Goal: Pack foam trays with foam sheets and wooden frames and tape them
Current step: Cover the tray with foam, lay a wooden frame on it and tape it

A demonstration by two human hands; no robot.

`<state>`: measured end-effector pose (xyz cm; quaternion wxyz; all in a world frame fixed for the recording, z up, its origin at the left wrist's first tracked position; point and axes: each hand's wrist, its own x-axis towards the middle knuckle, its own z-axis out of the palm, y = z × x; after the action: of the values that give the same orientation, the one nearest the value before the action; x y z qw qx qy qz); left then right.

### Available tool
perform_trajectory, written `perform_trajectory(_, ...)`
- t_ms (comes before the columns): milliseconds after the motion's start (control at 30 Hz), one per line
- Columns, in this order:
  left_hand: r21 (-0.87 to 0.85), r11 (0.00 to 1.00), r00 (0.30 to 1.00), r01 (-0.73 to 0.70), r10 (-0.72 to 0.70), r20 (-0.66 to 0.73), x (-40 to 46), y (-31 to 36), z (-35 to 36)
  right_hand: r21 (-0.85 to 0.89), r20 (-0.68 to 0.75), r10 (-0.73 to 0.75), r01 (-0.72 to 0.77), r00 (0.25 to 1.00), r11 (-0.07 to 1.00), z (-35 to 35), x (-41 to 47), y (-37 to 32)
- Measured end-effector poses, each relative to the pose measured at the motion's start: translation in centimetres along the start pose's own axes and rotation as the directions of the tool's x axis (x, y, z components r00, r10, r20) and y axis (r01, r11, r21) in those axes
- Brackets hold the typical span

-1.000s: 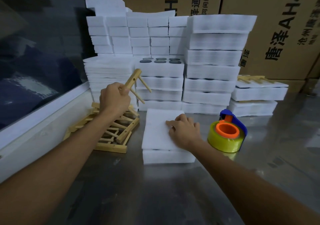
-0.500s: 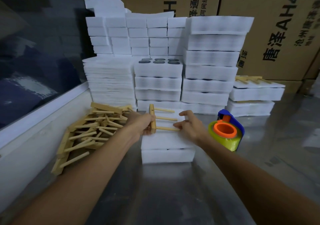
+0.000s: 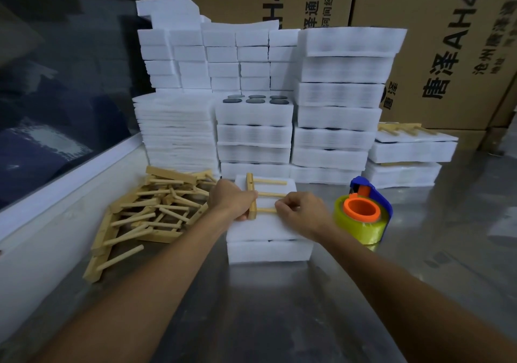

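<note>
The left hand (image 3: 233, 202) is curled around the near end of the flat bar of a wooden frame (image 3: 258, 196), thumb and fingers wrapped on the bar's lower part. The right hand (image 3: 300, 213) is bent at the knuckles, its fingertips pinching the free end of the nearest dowel. The frame lies flat between the two hands on a foam sheet (image 3: 263, 227) that tops a foam tray (image 3: 270, 250) directly in front of the person. The frame's bar runs away from the person, its long axis going from the left palm toward the far stacks, while its three dowels stick out sideways from the bar toward the right hand, roughly parallel to one another. The farthest dowel reaches past both hands over the far part of the sheet. Just beyond the right hand's outer side stands a tape dispenser (image 3: 362, 216) with a yellow roll, an orange core and a blue handle, close to the tray but apart from it. Out past the left forearm lies a loose pile of wooden frames (image 3: 145, 214) on the metal table (image 3: 279, 320). Beyond both hands rise stacks of white foam trays (image 3: 340, 105).
</note>
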<state>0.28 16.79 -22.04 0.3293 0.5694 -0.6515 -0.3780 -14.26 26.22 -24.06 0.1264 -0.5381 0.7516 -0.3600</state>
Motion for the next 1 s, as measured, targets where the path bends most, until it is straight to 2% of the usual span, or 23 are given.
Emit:
perform_trajectory(100, 0.058, 0.998, 1.0, -0.019, 0.021, -0.023, 0.0, -0.1, 0.0, 0.013, 0.006, -0.004, 0.004, 1.0, 1.0, 0.1, -0.2, -0.1)
perform_trajectory(500, 0.084, 0.992, 0.991, -0.095, 0.102, -0.082, 0.1, -0.5, 0.3, 0.069, 0.053, 0.004, -0.008, 0.999, 0.998, 0.3, 0.0, 0.2)
perform_trajectory(600, 0.351, 0.897, 0.959, -0.268, 0.282, 0.012, 0.4, -1.2, 0.8, 0.1, 0.019, 0.016, -0.018, 1.0, 0.995, 0.3, 0.7, 0.5)
perform_trajectory(633, 0.347, 0.884, 0.949, -0.314, 0.307, 0.077, 0.6, -1.7, 1.0, 0.102, 0.009, 0.011, -0.012, 1.0, 0.995, 0.3, 0.9, 0.6)
perform_trajectory(733, 0.107, 0.949, 0.942, -0.297, 0.272, 0.194, 0.8, -2.6, 1.4, 0.084, 0.055, -0.006, 0.001, 0.998, 0.996, 0.9, 1.1, 0.9)
perform_trajectory(867, 0.02, 0.966, 0.954, -0.257, 0.25, 0.168, 0.8, -3.0, 1.8, 0.09, 0.057, 0.013, -0.018, 0.998, 0.996, 1.6, 0.9, 0.9)
perform_trajectory(1000, 0.012, 0.97, 0.96, -0.243, 0.238, 0.149, 0.9, -3.1, 2.0, -0.028, 0.012, -0.007, 0.007, 1.0, 1.0, 1.8, 0.6, 1.0)
